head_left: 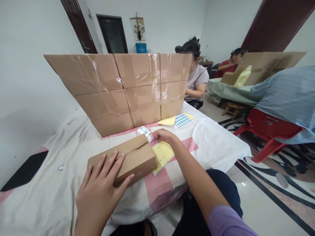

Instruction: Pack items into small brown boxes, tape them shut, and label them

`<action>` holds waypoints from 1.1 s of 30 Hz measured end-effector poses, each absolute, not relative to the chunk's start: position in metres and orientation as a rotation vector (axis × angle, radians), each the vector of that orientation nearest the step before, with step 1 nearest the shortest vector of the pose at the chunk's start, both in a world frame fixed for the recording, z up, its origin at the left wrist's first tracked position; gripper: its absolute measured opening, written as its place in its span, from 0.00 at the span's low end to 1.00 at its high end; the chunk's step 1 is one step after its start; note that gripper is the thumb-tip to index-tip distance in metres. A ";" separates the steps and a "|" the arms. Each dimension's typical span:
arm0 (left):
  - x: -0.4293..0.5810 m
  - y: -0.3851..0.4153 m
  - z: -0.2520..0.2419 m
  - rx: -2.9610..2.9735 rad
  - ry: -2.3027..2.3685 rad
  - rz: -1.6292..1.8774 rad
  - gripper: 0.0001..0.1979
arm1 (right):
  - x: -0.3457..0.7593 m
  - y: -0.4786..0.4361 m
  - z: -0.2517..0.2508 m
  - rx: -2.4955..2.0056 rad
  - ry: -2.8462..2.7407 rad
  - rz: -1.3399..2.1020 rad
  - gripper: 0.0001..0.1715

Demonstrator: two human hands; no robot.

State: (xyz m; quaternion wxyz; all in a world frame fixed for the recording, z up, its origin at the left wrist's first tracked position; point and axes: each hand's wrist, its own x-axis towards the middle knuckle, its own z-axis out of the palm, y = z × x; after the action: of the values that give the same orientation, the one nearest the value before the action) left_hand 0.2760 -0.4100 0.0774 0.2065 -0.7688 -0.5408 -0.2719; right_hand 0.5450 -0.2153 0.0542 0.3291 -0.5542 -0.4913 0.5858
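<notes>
A brown cardboard box (137, 157) lies closed on the table in front of me, with a ragged gap along the seam of its top. My left hand (100, 186) rests on it, fingers spread over the top and thumb by the near edge. Beyond the box, my right hand (161, 135) has its fingers pinched together beside a small white packet (144, 131). Whatever sits between those fingertips is too small to make out. Under my right wrist lies a yellow dotted sheet (163, 154), partly covered by the box.
A wall of taped cardboard boxes (142, 91) stands across the table. At its foot is a yellow sheet with a blue grid (183, 120). A black flat object (24, 170) lies at left. Other people sit beyond, near a red chair (273, 127) and a yellow bottle (243, 77).
</notes>
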 end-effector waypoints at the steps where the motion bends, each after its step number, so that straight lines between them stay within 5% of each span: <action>1: 0.275 -0.410 0.077 -2.141 -1.505 -0.753 0.32 | 0.545 -0.215 0.053 -1.463 -1.308 1.524 0.10; 25: 0.272 -0.406 0.077 -2.138 -1.427 -0.711 0.33 | 0.543 -0.223 0.049 -1.802 -1.577 1.169 0.18; 33: 0.258 -0.394 0.065 -2.153 -1.347 -0.628 0.34 | 0.573 -0.273 0.106 -1.396 -1.492 1.220 0.07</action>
State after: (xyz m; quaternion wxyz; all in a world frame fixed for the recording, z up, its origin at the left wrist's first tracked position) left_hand 0.2583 -0.3940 0.0651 0.2595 -0.7948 -0.4972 -0.2319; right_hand 0.5725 -0.2727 0.1058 0.3715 -0.5446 -0.5821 0.4759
